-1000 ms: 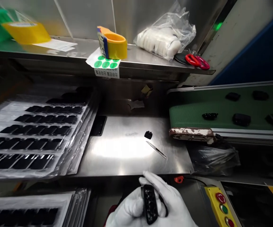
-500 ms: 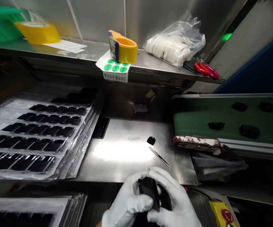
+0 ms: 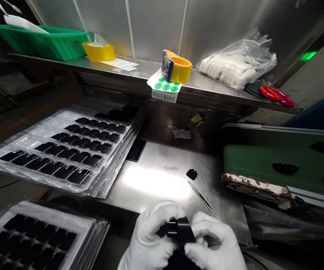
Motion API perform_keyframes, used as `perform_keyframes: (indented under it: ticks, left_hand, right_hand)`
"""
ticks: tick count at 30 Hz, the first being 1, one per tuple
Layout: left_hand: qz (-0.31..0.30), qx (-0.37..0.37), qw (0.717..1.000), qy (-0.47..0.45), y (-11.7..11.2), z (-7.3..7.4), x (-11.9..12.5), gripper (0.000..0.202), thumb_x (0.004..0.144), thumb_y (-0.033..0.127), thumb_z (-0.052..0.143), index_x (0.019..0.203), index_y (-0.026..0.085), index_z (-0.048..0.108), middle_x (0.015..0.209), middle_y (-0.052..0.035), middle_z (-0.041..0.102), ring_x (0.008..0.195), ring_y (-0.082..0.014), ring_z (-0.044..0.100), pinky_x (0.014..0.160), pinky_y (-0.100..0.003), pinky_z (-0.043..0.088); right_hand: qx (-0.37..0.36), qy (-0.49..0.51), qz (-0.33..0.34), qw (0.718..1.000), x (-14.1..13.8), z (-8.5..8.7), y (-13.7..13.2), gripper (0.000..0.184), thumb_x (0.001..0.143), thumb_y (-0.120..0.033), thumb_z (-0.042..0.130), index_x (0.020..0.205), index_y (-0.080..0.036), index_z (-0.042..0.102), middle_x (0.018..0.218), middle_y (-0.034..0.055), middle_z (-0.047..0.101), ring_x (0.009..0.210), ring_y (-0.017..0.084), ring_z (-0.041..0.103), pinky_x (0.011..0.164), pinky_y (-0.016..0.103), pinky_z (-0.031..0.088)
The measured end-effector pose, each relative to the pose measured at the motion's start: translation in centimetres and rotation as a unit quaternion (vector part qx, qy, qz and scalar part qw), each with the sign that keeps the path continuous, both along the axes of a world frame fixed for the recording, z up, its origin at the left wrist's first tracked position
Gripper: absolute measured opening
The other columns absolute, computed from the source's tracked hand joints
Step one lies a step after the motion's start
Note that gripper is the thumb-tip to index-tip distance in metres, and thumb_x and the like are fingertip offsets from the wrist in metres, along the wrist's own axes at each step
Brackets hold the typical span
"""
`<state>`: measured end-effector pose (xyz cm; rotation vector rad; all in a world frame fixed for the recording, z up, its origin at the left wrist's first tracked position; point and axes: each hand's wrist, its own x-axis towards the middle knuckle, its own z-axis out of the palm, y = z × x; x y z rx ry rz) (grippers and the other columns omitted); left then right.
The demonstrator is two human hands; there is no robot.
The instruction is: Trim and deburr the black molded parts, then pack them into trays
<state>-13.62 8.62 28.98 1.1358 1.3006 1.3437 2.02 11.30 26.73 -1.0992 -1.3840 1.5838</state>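
My left hand (image 3: pixel 153 236), in a white glove, is closed around a glossy black plastic part (image 3: pixel 185 230) low in the view. My right hand (image 3: pixel 216 243), gloved too, has its fingers curled at the right edge of the same part, with thumb and forefinger against it. The gloves cover much of the part, and its lower side merges with a dark background. Beyond the hands on the steel table (image 3: pixel 162 191) lie thin metal tweezers (image 3: pixel 200 196) and a small black block (image 3: pixel 191 174).
Stacked trays of black parts (image 3: pixel 94 191) stand left, with another tray stack (image 3: pixel 85 225) below. A green conveyor (image 3: pixel 251 150) carries black parts at right. The shelf holds a tape dispenser (image 3: pixel 182 69), yellow tape (image 3: pixel 98 52), a green basket (image 3: pixel 63 45), bagged gloves (image 3: pixel 229 71) and red-handled scissors (image 3: pixel 271 93).
My view has swung left, so the bench and shelf appear further right. In my hands the black part has been turned, and my right fingers have shifted to its right edge.
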Motion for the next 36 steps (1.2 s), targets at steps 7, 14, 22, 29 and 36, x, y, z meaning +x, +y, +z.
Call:
perform_keyframes:
  ticks: [7,14,22,29,36]
  left_hand:
    - [0.063,0.003,0.997,0.035,-0.5,-0.3,-0.2,0.029,0.063,0.004,0.077,0.082,0.026,0.076,0.084,-0.0052,0.071,0.077,-0.0260,0.065,0.072,-0.033,0.050]
    - [-0.017,-0.246,0.947,-0.207,-0.3,0.9,-0.4,0.073,0.057,-0.008,0.069,0.119,0.026,0.054,0.106,-0.0060,0.069,0.098,-0.0280,0.066,0.085,-0.038,0.051]
    - [-0.021,-0.269,0.956,-0.114,0.0,2.3,-0.6,0.058,0.062,0.001,0.064,0.115,0.022,0.054,0.103,-0.0052,0.071,0.102,-0.0272,0.065,0.088,-0.038,0.050]
    - [-0.054,-0.241,0.968,-0.051,0.4,2.4,-0.5,0.025,0.065,0.007,0.065,0.088,0.018,0.064,0.080,0.0001,0.069,0.081,-0.0200,0.066,0.076,-0.029,0.050]
    - [-0.028,-0.176,0.981,-0.073,-0.2,1.1,-0.9,0.023,0.065,0.012,0.077,0.086,0.017,0.069,0.080,-0.0030,0.071,0.076,-0.0194,0.067,0.072,-0.027,0.053]
  right_hand:
    - [-0.038,-0.016,0.024,0.999,-0.2,-0.1,0.3,0.016,0.057,-0.023,0.085,0.054,-0.019,0.070,0.054,-0.0060,0.042,0.050,0.008,0.036,0.047,0.022,0.028]
    - [0.066,-0.064,0.014,0.996,0.2,-1.4,0.2,0.017,0.068,-0.038,0.081,0.064,-0.022,0.076,0.058,-0.0017,0.050,0.056,0.015,0.050,0.053,0.027,0.038]
    - [0.121,-0.027,-0.003,0.992,0.0,-2.0,-0.4,0.007,0.072,-0.022,0.076,0.066,-0.023,0.074,0.060,-0.0036,0.049,0.057,0.013,0.050,0.055,0.026,0.037]
    - [0.252,-0.080,0.080,0.961,1.2,-2.5,0.2,0.014,0.076,-0.008,0.068,0.081,-0.020,0.073,0.068,-0.0010,0.052,0.061,0.014,0.056,0.058,0.027,0.042]
    - [0.020,0.024,0.017,0.999,0.4,-2.8,-0.4,0.020,0.062,-0.012,0.077,0.075,-0.028,0.075,0.059,-0.0059,0.046,0.053,0.010,0.044,0.050,0.022,0.034]
